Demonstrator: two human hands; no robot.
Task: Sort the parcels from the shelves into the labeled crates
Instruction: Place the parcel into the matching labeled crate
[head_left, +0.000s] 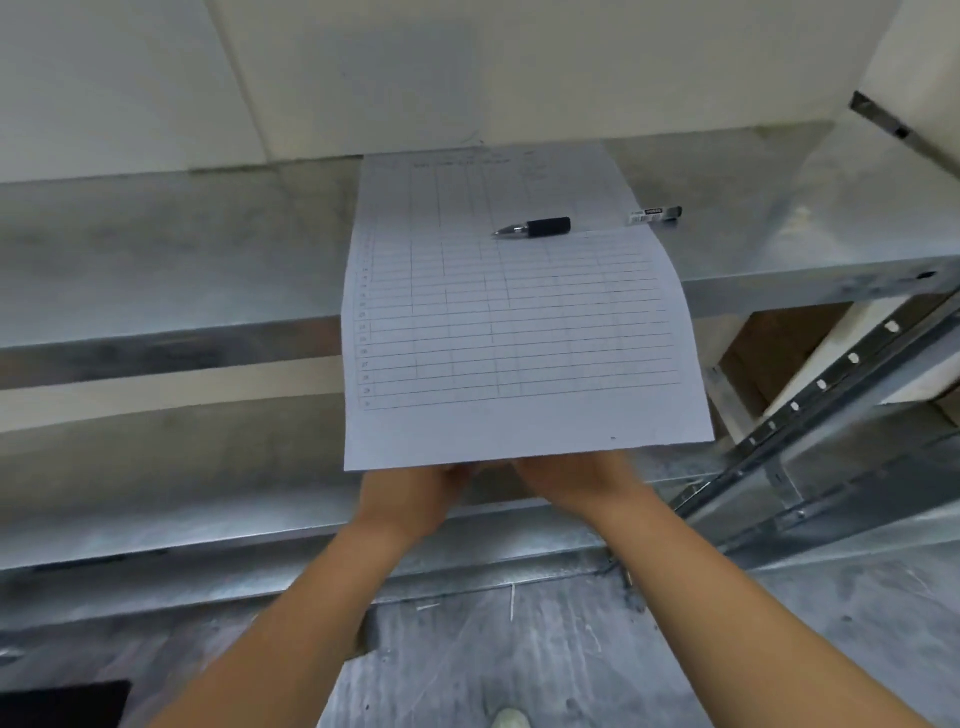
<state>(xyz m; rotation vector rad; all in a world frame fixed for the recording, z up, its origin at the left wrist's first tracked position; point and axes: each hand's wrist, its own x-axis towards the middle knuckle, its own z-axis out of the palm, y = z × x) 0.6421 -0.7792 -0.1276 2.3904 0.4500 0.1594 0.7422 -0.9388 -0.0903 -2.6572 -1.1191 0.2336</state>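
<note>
Your left hand (410, 499) & right hand (576, 486) sit side by side under the near edge of the ruled sheet (509, 332); fingers hidden beneath the paper, so can't tell how far they're curled or if they grip it; sheet's far half lies on the upper metal shelf (171, 249), near half overhangs; pen (535, 228) lies across the sheet; no parcels or crates in view.
</note>
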